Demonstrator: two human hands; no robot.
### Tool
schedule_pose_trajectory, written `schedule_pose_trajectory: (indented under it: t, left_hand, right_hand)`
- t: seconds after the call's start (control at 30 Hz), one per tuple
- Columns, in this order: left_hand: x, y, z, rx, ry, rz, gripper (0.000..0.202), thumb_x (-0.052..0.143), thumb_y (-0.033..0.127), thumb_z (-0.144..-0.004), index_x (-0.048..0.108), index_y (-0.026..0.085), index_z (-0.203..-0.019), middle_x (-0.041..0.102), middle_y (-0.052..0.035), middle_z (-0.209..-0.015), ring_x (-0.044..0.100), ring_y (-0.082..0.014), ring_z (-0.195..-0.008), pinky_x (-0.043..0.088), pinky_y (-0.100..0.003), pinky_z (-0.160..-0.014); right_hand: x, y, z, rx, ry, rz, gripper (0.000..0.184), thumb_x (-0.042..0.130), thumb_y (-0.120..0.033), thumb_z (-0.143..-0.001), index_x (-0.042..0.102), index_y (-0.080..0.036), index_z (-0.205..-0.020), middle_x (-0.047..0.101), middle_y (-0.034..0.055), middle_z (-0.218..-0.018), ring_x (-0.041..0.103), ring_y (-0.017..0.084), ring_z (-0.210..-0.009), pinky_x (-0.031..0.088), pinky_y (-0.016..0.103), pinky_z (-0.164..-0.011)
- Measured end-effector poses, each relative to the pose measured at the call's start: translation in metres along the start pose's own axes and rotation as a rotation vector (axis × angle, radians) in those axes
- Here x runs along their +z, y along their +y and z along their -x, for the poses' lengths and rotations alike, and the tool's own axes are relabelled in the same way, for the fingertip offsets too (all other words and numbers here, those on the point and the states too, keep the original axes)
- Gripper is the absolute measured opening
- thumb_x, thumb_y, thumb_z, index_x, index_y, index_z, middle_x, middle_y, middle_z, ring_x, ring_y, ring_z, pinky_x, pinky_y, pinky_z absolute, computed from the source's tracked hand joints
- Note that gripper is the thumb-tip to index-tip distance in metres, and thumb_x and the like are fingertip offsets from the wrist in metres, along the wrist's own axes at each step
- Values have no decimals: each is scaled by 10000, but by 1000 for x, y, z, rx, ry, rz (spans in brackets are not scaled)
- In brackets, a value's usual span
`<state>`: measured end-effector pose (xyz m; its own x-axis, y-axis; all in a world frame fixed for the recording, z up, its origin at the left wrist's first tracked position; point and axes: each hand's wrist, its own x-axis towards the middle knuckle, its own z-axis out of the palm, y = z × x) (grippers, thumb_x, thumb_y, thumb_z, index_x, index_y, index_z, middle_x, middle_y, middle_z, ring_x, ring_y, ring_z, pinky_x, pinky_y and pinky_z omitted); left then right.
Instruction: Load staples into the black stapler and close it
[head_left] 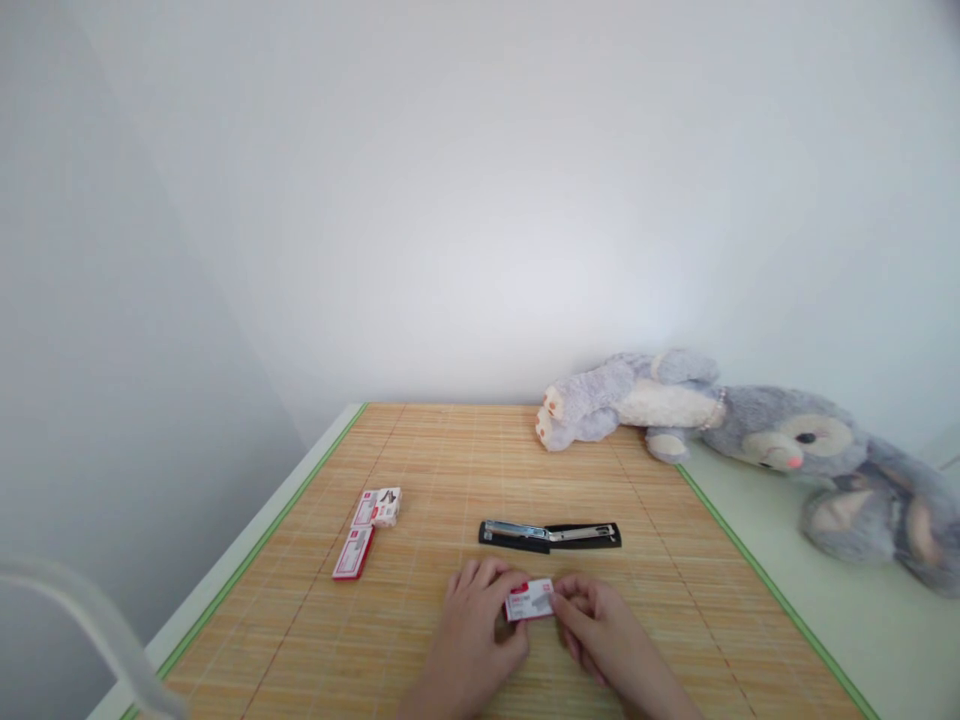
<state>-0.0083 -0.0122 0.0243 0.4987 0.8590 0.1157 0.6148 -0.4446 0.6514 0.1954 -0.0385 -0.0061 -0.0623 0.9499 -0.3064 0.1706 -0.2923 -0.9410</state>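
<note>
Between my two hands is a small white and red staple box (531,600), just above or on the bamboo mat. My left hand (476,625) grips its left end with thumb and fingers. At the box's right end, the thumb and fingers of my right hand (596,625) pinch the edge. Beyond them lies a black stapler (550,535), opened out flat with its metal parts facing up. Whether the box is open or closed at its right end is hidden by my fingers.
More small red and white boxes (352,553) lie together at the left, one printed with a stapler picture (387,506). A grey plush rabbit (675,405) lies along the back right. The bamboo mat (442,460) has green edging. A pale curved bar (90,620) stands at lower left.
</note>
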Motion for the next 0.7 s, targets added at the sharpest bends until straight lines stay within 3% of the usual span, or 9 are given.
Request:
schedule_pose_trajectory:
  t: [0.13, 0.27, 0.37, 0.47, 0.53, 0.6, 0.7]
  left_hand:
    - [-2, -20, -1, 28, 17, 120, 533, 703, 257, -843, 604, 370, -1354, 649, -12, -1291, 549, -247, -1209, 419, -402, -1067]
    - [-7, -38, 2, -4, 83, 206, 456, 720, 253, -845, 643, 307, -1291, 655, -48, -1305, 562, -257, -1242, 428, -418, -1107]
    - [-10, -40, 4, -5, 95, 221, 453, 724, 232, -835, 650, 306, -1277, 663, -50, -1291, 577, -258, -1231, 443, -426, -1102]
    - [-10, -37, 5, -3, 95, 218, 492, 726, 222, -828, 638, 320, -1302, 660, -44, -1297, 578, -256, -1226, 449, -429, -1096]
    - [-9, -36, 5, 3, 101, 206, 500, 718, 216, -830, 633, 322, -1311, 664, -44, -1289, 583, -255, -1214, 458, -426, -1083]
    - [-8, -36, 5, 9, 110, 196, 495, 710, 216, -835, 633, 318, -1313, 668, -48, -1285, 585, -258, -1210, 461, -428, -1077]
    - [-8, -37, 5, 17, 110, 203, 494, 710, 215, -838, 631, 315, -1316, 668, -51, -1296, 582, -260, -1224, 452, -434, -1091]
  right_hand:
    - [-4, -1, -3, 45, 25, 54, 519, 563, -714, -819, 564, -195, -840, 521, -69, -474, 304, 57, -330, 189, 204, -350]
    - [-18, 2, -4, 40, 63, 80, 509, 540, -705, -839, 561, -200, -791, 501, -70, -465, 310, 62, -341, 195, 208, -375]
    - [-32, 6, -2, 64, 93, 127, 486, 519, -690, -865, 576, -209, -834, 507, -70, -471, 312, 82, -333, 204, 229, -382]
    - [-38, -3, 1, -22, 230, 294, 373, 576, -581, -879, 612, -211, -847, 541, -50, -508, 435, 121, -416, 279, 245, -454]
    - [-33, -17, 3, -123, 288, 455, 263, 605, -467, -888, 674, -214, -878, 575, -33, -544, 524, 150, -511, 320, 255, -521]
    - [-20, -36, 2, -188, 226, 594, 189, 603, -367, -895, 745, -250, -941, 637, -20, -599, 585, 170, -579, 338, 266, -565]
    - [3, -60, -4, -260, 137, 804, 178, 627, -281, -872, 803, -306, -881, 758, 6, -759, 669, 195, -722, 341, 278, -620]
